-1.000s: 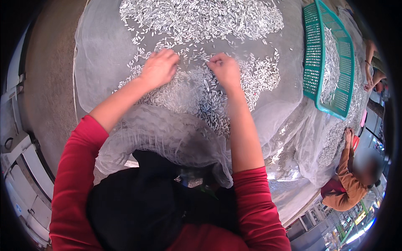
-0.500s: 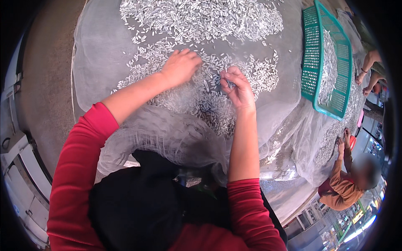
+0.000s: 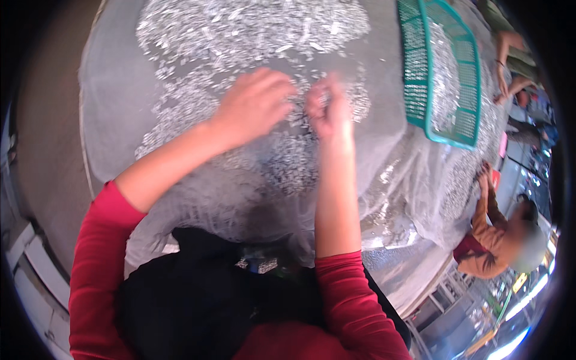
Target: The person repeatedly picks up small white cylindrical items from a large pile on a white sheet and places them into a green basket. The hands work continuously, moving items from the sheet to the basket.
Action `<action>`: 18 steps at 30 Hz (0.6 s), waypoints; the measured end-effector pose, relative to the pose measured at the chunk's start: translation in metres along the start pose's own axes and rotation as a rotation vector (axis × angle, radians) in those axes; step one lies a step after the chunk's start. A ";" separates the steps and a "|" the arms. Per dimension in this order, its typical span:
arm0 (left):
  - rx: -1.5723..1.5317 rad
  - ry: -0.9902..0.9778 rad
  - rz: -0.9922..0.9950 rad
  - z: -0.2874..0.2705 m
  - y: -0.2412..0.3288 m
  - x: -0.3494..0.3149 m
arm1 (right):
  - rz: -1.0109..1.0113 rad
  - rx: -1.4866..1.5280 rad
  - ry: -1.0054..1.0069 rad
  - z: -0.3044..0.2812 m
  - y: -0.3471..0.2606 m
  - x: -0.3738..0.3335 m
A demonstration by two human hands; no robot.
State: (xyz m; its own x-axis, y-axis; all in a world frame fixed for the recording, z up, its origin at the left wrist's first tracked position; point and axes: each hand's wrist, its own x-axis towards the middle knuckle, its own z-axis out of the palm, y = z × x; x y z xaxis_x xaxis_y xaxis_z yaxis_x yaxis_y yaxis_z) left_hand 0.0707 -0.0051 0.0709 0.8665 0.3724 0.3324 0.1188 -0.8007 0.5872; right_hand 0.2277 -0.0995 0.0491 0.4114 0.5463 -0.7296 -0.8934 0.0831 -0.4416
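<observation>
Single head-worn fisheye view, straight down and close over the netted table (image 3: 120, 138), edges bowed.

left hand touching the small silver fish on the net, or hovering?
Touching. The head view shows the left hand lying palm-down on the small silver fish spread over the net, fingers pressed into them with no gap.

**Both hands drawn close together, far out in front**

Both bare forearms reach away from the body out of red sleeves pushed up to about the elbow. The left arm runs diagonally from the near left toward the far middle; the left hand (image 3: 255, 105) lies palm down, fingers loosely curled and pointing right. The right arm goes almost straight out. The right hand (image 3: 329, 111) is gathered into a loose fist, fingertips pinched together, just beside the left hand.
</observation>
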 end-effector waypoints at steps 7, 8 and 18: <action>0.022 -0.136 -0.152 -0.008 -0.042 -0.015 | -1.245 -0.924 0.354 -0.057 -0.277 -0.004; 0.039 -0.164 -0.176 -0.007 -0.047 -0.020 | -1.302 -1.389 0.534 -0.066 -0.291 -0.001; 0.300 -0.436 0.088 0.018 -0.068 -0.046 | -0.773 -1.621 -0.543 -0.036 0.030 -0.017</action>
State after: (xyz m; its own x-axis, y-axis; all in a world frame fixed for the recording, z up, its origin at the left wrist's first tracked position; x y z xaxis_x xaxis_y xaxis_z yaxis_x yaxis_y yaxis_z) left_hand 0.0318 0.0237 0.0021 0.9928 0.1194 -0.0039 0.1146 -0.9428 0.3132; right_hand 0.2000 -0.1365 0.0295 0.2029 0.9764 -0.0734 0.5876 -0.1814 -0.7885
